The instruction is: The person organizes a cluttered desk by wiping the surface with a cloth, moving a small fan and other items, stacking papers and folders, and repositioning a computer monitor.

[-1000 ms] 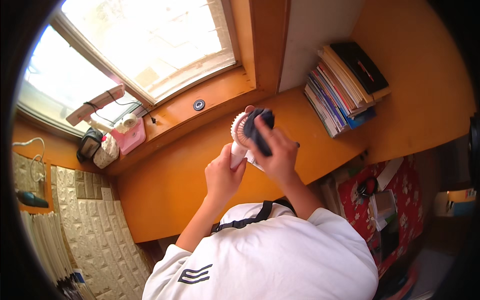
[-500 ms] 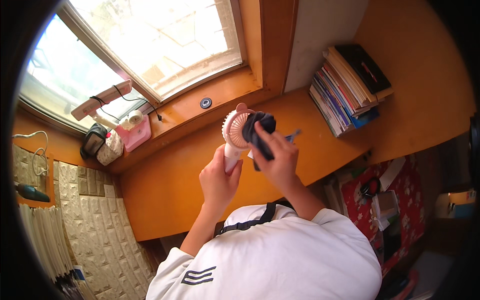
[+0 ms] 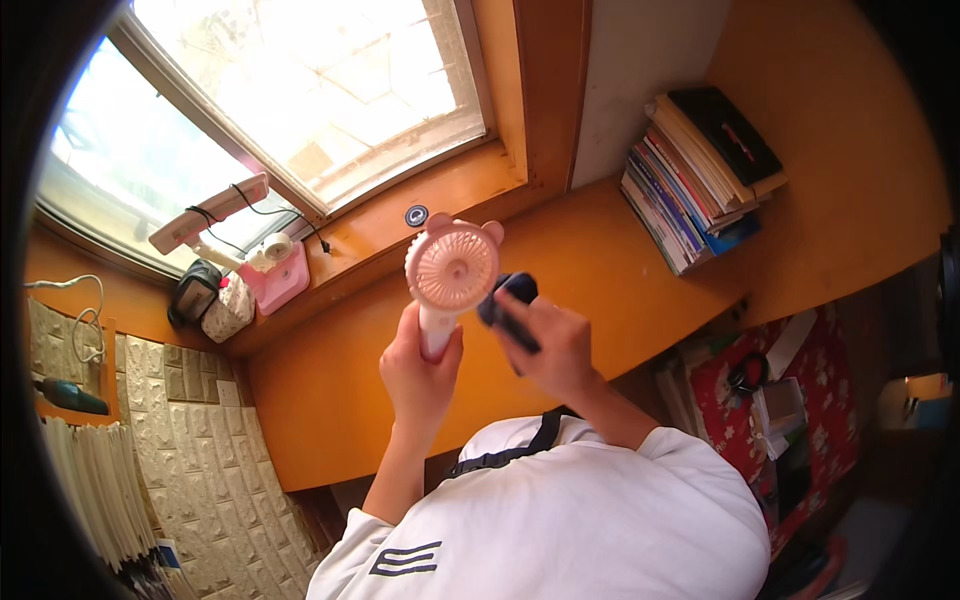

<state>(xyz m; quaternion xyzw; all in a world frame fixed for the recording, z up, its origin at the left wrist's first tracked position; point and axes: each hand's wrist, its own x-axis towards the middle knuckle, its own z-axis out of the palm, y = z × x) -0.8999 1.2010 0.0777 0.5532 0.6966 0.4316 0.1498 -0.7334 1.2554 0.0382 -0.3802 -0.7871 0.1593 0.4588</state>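
My left hand [image 3: 418,372] is closed around the white handle of a pink handheld fan [image 3: 456,268]. The fan stands upright above the desk, its round slatted grille showing and two small ear shapes on its top rim. To its right, my right hand [image 3: 556,345] is closed on a dark cloth [image 3: 512,312], bunched in the fingers and a little blurred. The cloth is beside the fan's lower right rim; whether they touch I cannot tell.
Under my hands is an orange-brown wooden desk [image 3: 330,385]. Books are stacked [image 3: 695,185] at the back right. On the windowsill are a pink desk lamp [image 3: 280,280], a dark pouch [image 3: 195,292] and a round dark disc [image 3: 416,215]. A red floral cloth [image 3: 725,395] lies lower right.
The dark cloth has come off the fan's grille and moved down to its right side. The fan has shifted left, with its grille now fully in sight.
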